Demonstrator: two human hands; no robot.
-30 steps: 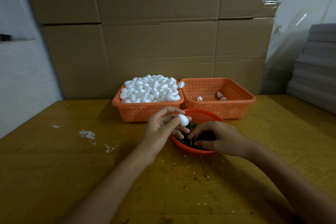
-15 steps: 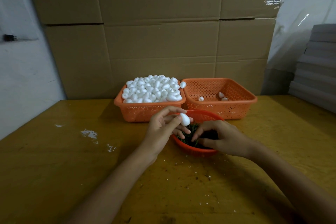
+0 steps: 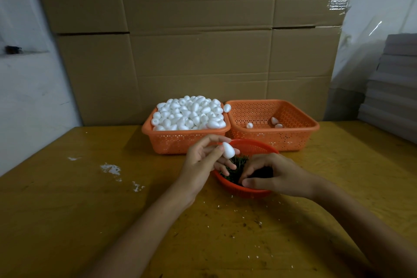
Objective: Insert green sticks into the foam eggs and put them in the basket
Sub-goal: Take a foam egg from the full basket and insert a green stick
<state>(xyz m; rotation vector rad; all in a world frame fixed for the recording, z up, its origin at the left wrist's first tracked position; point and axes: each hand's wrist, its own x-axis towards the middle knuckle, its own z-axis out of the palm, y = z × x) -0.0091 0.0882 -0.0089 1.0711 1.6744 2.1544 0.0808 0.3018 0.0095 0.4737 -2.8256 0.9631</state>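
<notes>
The small white foam egg [image 3: 228,149] is pinched between the thumb and fingertips of my left hand [image 3: 202,160]. I hold it lifted off the table and turned toward my other hand, I judge so that a stick can go straight in. My right hand [image 3: 273,176] is just beside it, fingers curled down into the dark green sticks [image 3: 235,163]. Whether it has one pinched I cannot tell, because the fingertips are hidden. The sticks fill the round red plastic basket [image 3: 255,143] under both hands, set close so a pick takes little reach.

Beyond my left hand stands the heaped orange plastic basket [image 3: 180,141], piled with plain white eggs [image 3: 189,113]. Touching it, beyond my right hand, is the nearly empty orange plastic basket [image 3: 293,139]. Three small eggs [image 3: 274,120] lie on its floor. I take them for finished ones, though they are too small to show sticks, so the job looks barely begun.

The yellow-brown wooden table [image 3: 90,210] is scuffed. White foam crumbs [image 3: 110,168] lie well to the left of my left hand, and finer bits are scattered nearer me. Brown cardboard boxes [image 3: 203,52] wall off the back. A stack of grey sheets [image 3: 394,88] rises far off to the right of my right hand.
</notes>
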